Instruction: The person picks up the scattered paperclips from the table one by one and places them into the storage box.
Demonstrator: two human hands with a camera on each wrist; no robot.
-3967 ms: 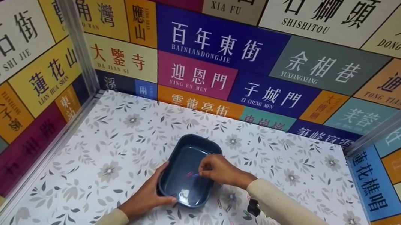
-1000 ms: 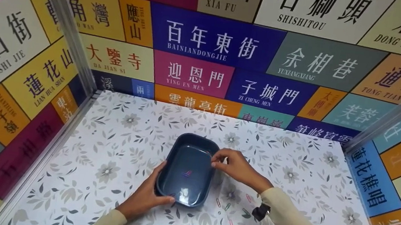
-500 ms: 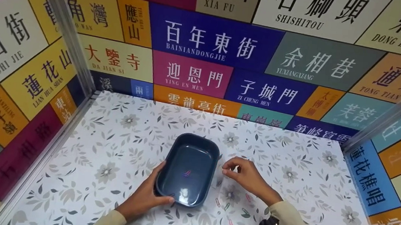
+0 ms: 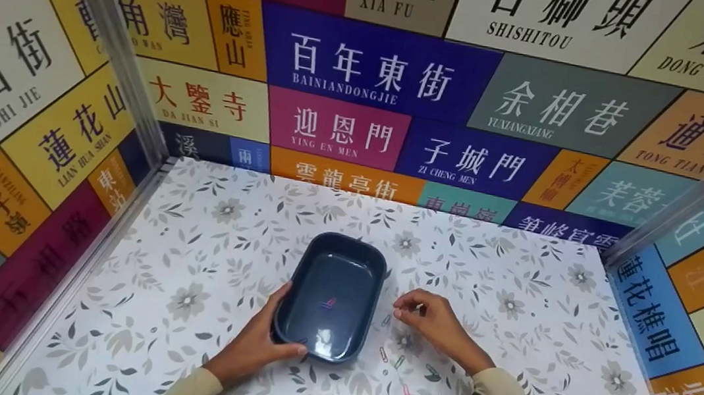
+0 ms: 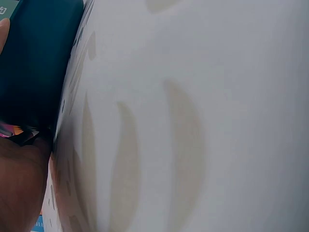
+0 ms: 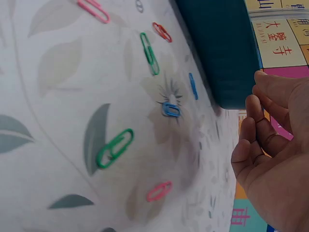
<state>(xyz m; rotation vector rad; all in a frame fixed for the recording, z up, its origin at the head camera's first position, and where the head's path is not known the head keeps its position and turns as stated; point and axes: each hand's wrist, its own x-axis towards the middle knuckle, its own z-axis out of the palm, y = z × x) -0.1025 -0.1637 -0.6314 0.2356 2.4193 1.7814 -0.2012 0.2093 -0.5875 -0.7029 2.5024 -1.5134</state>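
Note:
My left hand (image 4: 252,348) grips the left side of a dark blue rectangular dish (image 4: 333,275), its thumb along the near rim. Inside the dish lie a few pink and blue paper clips (image 4: 327,303) in a small cluster. To the right of the dish, my right hand (image 4: 440,323) hovers low with loosely curled fingers and no clip visible in them. In the right wrist view, two blue paper clips (image 6: 171,109) lie beside the dish near that hand. The left wrist view catches only part of the left hand (image 5: 19,183) and the dish wall (image 5: 36,58).
More paper clips are scattered right of the dish: a red one (image 6: 162,32), two green ones (image 6: 115,149) and pink ones (image 4: 406,393). The tabletop (image 4: 174,363) has a floral print. Panels with large printed characters (image 4: 373,67) stand around its back and sides.
Four seconds ago my right hand held a blue clip over the dish; that clip now lies inside. The hand has since drawn right and down toward the table. My left hand stays put.

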